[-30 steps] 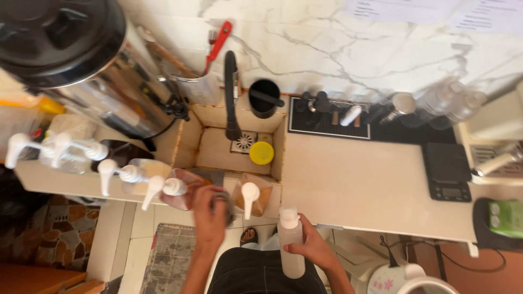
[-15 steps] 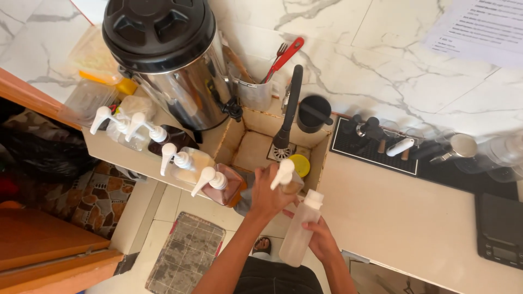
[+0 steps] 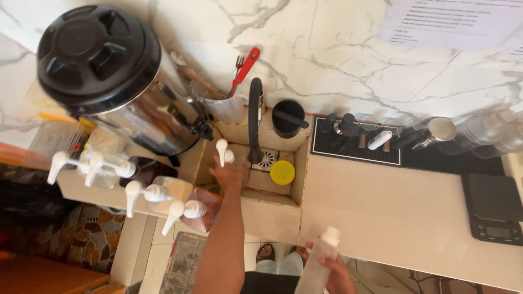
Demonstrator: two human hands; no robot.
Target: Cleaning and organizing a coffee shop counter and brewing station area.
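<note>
My left hand reaches out over a small sunken sink and grips a white pump dispenser top held above the basin. My right hand stays low at the counter's near edge, wrapped around a clear plastic bottle with a white neck that tilts slightly. A black tap arches over the sink drain, and a yellow round lid lies on the sink floor.
A large steel urn with a black lid stands at the left. Several pump bottles line a ledge below it. A utensil holder, black cup, black drip mat with tools and black scale sit along the counter.
My left hand has carried the white pump top away from the bottle and out over the sink. The bottle in my right hand has sunk toward the counter edge. The view shifted.
</note>
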